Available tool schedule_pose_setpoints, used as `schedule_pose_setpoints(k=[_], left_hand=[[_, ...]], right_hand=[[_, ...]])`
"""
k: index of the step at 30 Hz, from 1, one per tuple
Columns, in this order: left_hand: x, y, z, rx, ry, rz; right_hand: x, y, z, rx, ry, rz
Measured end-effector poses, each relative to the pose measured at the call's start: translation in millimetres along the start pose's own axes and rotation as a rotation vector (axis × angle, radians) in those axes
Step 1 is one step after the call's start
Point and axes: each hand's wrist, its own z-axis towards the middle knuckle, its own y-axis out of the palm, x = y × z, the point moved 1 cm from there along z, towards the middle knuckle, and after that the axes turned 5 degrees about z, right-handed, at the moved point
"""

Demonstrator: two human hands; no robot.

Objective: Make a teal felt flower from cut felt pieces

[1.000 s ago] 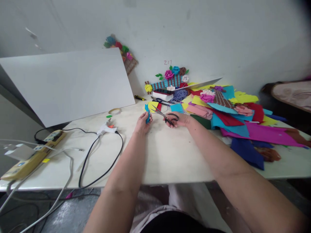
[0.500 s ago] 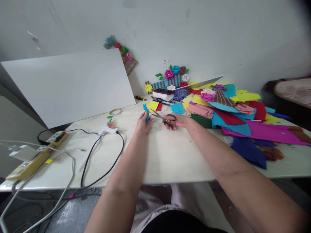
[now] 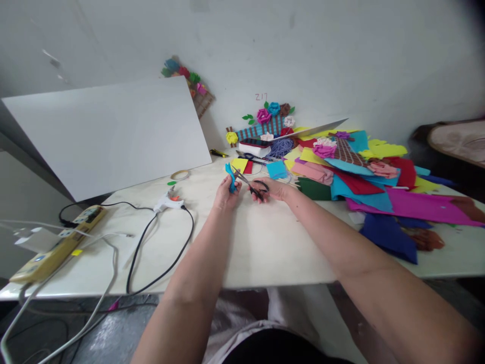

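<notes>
My left hand (image 3: 227, 193) pinches a small piece of blue crepe paper (image 3: 230, 174), held upright over the table's middle. In my right hand (image 3: 262, 191) are black-handled scissors (image 3: 244, 178), fingers through the loops. The blades are parted and point left, with their tips close to the blue paper; whether they touch it I cannot tell. Just behind the hands lie a yellow paper square (image 3: 239, 164), a red piece (image 3: 248, 167) and a blue square (image 3: 277, 170).
A heap of coloured paper (image 3: 341, 177) covers the right side. On the left are a white glue gun (image 3: 168, 201) with its cord, a tape roll (image 3: 180, 175) and a power strip (image 3: 60, 242). A white board (image 3: 125, 136) leans on the wall; a yellow cutter (image 3: 217, 153) lies beside it.
My right hand has brought the scissors slightly left, nearer the blue paper, and the blades look wider apart. My left hand has shifted slightly right with the paper.
</notes>
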Motion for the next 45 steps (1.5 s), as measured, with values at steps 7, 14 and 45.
schedule_pose_setpoints(k=[7, 14, 45], left_hand=[[1.7, 4.4, -3.9, 0.076, -0.045, -0.101], [2.0, 3.6, -3.3, 0.007, -0.064, -0.085], [-4.7, 2.0, -2.9, -0.093, -0.102, 0.150]], right_hand=[[2.9, 3.5, 5.4, 0.016, -0.070, -0.036], [6.8, 7.6, 12.0, 0.067, -0.117, -0.128], [8.6, 10.4, 15.9, 0.297, -0.247, -0.529]])
